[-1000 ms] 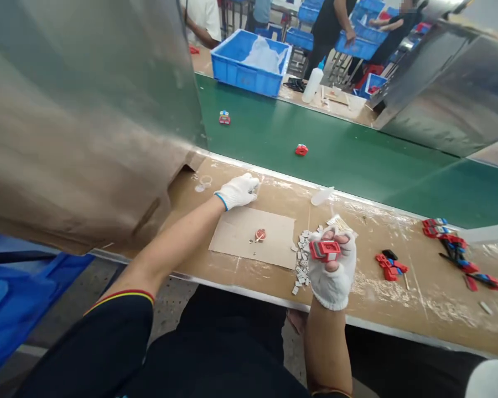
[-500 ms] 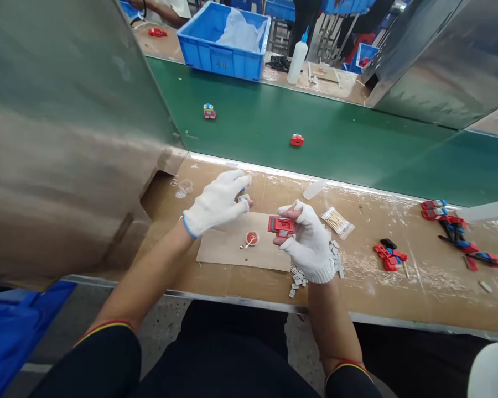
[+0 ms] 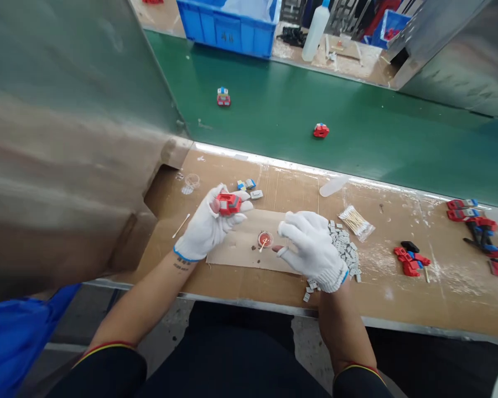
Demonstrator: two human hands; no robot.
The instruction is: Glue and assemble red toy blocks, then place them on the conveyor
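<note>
My left hand (image 3: 205, 226), in a white glove with bare fingertips, is closed around a red plastic toy part (image 3: 229, 204) with grey patches. Just beyond its fingers lie a small grey piece (image 3: 256, 194) and small blue, white and yellow pieces (image 3: 246, 184). My right hand (image 3: 311, 246), gloved the same way, hovers palm down with thumb and fingers apart; no object shows in it. Beside it stands a small cup (image 3: 265, 239) of reddish paste with a cotton swab in it, on a cardboard sheet (image 3: 236, 249). Small grey pieces (image 3: 348, 251) lie heaped by the right hand, partly covered.
Beyond the bench runs a green conveyor belt (image 3: 269, 105) carrying two toy parts. A metal panel (image 3: 66, 138) rises at left. A bag of cotton swabs (image 3: 356, 222) and red-blue toy parts (image 3: 411, 260) lie at right. Across the belt are a blue crate (image 3: 228, 33) and a bottle (image 3: 316, 33).
The red toy part has passed from my right hand to my left. My right hand has opened and turned palm down. The view has tilted downward.
</note>
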